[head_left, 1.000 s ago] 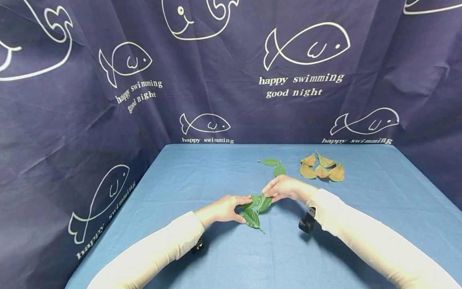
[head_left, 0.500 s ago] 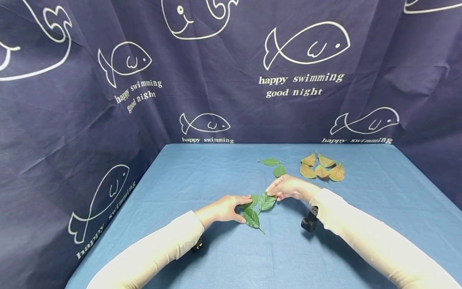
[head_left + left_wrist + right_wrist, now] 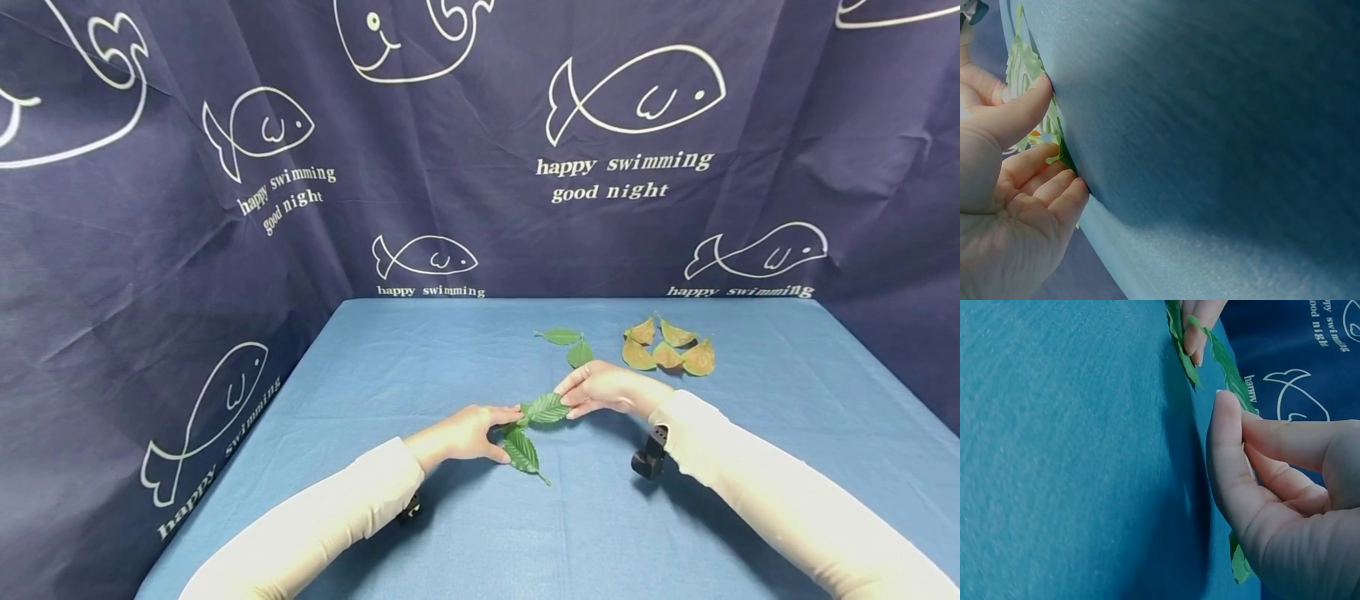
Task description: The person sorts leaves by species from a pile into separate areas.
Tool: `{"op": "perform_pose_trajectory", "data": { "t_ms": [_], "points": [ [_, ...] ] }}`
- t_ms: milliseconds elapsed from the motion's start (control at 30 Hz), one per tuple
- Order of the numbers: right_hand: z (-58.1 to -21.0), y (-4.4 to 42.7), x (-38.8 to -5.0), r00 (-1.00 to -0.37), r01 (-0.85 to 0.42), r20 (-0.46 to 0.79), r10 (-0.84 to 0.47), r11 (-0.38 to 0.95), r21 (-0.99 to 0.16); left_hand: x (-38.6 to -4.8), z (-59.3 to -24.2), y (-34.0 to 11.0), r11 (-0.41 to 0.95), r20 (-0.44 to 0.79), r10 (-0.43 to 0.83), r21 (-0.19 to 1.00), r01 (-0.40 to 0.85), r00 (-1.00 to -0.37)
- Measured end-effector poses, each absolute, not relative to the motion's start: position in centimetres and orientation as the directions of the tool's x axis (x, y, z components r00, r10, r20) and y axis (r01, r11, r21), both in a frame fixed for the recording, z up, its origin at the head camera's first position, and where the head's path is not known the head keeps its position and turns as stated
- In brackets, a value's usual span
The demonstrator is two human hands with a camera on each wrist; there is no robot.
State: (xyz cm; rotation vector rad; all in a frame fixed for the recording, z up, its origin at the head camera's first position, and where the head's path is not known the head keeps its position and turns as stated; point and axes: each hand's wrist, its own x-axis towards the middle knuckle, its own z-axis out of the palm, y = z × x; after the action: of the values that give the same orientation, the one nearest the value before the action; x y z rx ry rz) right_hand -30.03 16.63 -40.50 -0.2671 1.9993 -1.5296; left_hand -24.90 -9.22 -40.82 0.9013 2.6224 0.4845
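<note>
My right hand [image 3: 606,387] pinches the edge of a ribbed green leaf [image 3: 548,408] between thumb and fingertips. In the right wrist view that leaf [image 3: 1230,365] is raised off the cloth, its stem end toward the other hand. My left hand [image 3: 468,433] rests on the cloth with thumb and fingers spread apart. Its thumb touches a second green leaf [image 3: 522,451] that lies flat, stem toward the front. Under its fingertips is another green leaf, mostly hidden by the fingers and the raised leaf.
A blue cloth [image 3: 420,350] covers the table. Behind my right hand lie two green leaves [image 3: 561,336], end to end. Several yellow-brown leaves [image 3: 699,358] are grouped at the back right. Dark curtains [image 3: 480,167] with fish drawings stand behind and at the left.
My right hand has shifted slightly right, and the leaf in it has swung from slanting to nearly level, its stem end now by the left fingertips. The left hand stays put.
</note>
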Motion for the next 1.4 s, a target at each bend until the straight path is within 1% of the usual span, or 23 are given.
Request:
{"op": "perform_pose_trajectory", "data": {
  "t_ms": [233,400,600,867,1133,1400],
  "points": [
    [-40.3,17.1,-30.2,-0.8,0.19,-0.342,-0.493,0.332,-0.924,-25.0,-40.8,-9.3,0.736,-0.185,0.645,0.411,0.537,-0.742],
    [-40.4,17.5,-30.7,-0.804,0.21,-0.34,-0.488,0.302,-0.93,-25.0,-40.8,-9.2,0.742,-0.193,0.639,0.411,0.53,-0.744],
    [-40.3,17.8,-31.0,-0.841,0.204,-0.306,-0.445,0.263,-0.943,-25.0,-40.8,-9.2,0.744,-0.2,0.64,0.404,0.532,-0.742],
    [-40.0,17.8,-31.5,-0.892,0.19,-0.246,-0.379,0.179,-0.965,-25.1,-40.8,-9.2,0.742,-0.196,0.643,0.4,0.538,-0.741],
    [-40.3,17.8,-32.4,-0.907,0.22,-0.232,-0.35,0.077,-0.973,-25.1,-40.7,-9.2,0.739,-0.192,0.648,0.394,0.547,-0.737],
    [-40.7,16.9,-33.3,-0.932,0.226,-0.221,-0.288,0.016,-0.974,-25.1,-40.7,-9.3,0.727,-0.184,0.659,0.403,0.556,-0.729]
  ]
}}
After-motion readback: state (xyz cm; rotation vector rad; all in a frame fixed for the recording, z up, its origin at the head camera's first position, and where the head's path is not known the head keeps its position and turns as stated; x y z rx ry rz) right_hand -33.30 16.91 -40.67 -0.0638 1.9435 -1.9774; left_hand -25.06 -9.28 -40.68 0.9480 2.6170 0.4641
